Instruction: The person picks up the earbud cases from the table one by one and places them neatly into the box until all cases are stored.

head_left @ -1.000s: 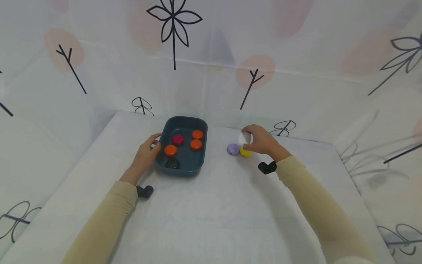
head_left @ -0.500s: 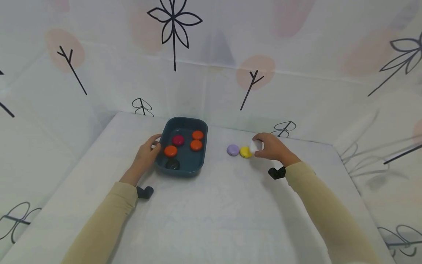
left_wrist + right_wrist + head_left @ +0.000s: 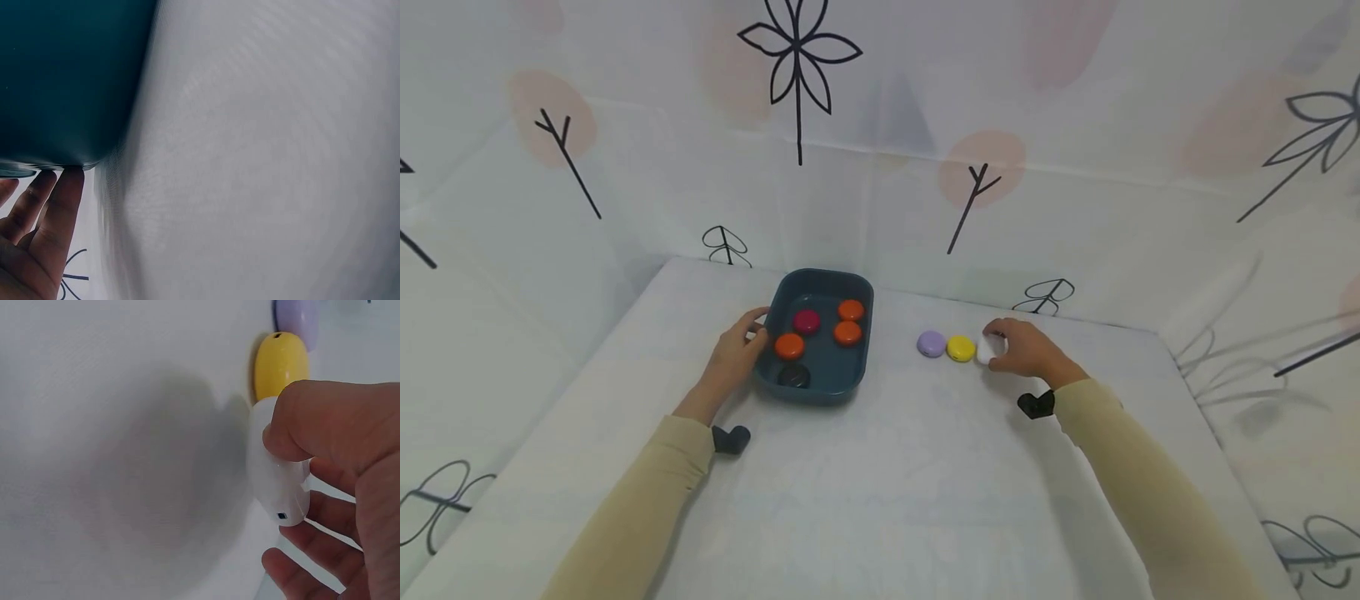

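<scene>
My right hand (image 3: 1028,350) pinches a glossy white rounded disc (image 3: 275,487) between thumb and fingers, at the right end of a short row. Beside it on the tabletop lie a yellow disc (image 3: 960,348) and a lilac disc (image 3: 932,343) of similar shape. A small dark slot shows on the white one's edge. With its fingers extended, my left hand (image 3: 735,354) touches the left side of a dark teal tray (image 3: 817,395). Inside that tray are orange discs (image 3: 847,333), a crimson disc (image 3: 807,322) and a black disc (image 3: 793,376).
A white cloth covers the table (image 3: 880,500), whose back edge meets a patterned curtain (image 3: 880,208) with plant drawings. Similar fabric hangs at both sides. The tray stands toward the back, left of the row of discs.
My right hand has carried the white disc rightward and down, from above the yellow disc to the right of it. The left hand and tray have stayed in place.
</scene>
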Demonstrator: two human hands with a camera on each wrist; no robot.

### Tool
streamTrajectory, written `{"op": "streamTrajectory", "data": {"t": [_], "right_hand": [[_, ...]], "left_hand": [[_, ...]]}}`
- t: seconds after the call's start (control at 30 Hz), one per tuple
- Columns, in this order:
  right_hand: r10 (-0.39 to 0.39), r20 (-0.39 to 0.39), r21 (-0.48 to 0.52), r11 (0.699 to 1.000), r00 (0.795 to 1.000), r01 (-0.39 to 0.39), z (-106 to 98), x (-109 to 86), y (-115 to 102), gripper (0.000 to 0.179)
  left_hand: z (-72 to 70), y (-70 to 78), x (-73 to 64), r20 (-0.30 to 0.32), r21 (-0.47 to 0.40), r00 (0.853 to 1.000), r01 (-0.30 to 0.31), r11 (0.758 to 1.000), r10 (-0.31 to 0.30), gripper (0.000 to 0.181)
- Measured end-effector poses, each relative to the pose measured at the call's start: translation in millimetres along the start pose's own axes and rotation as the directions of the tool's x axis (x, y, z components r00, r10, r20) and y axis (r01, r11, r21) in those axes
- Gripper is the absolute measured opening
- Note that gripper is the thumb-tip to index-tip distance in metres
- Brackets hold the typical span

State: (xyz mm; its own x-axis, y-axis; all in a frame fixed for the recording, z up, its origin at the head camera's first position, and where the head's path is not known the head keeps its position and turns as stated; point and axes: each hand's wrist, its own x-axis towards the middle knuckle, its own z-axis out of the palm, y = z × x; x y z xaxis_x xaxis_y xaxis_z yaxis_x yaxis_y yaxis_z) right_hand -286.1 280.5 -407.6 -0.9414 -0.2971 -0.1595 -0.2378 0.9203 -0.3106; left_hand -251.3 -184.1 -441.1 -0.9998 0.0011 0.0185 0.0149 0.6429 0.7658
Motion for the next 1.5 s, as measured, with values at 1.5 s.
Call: {"op": "streamTrajectory", "data": {"t": [1.5], "right_hand": [[-0.081, -0.149, 0.033, 0.996, 0.986, 0.087, 8, 13.9, -23, 0.056]], "left_hand": [[1.9, -0.8, 1.5, -0.013, 0.016, 1.000, 0.027, 1.000, -0.027, 0.044]]}}
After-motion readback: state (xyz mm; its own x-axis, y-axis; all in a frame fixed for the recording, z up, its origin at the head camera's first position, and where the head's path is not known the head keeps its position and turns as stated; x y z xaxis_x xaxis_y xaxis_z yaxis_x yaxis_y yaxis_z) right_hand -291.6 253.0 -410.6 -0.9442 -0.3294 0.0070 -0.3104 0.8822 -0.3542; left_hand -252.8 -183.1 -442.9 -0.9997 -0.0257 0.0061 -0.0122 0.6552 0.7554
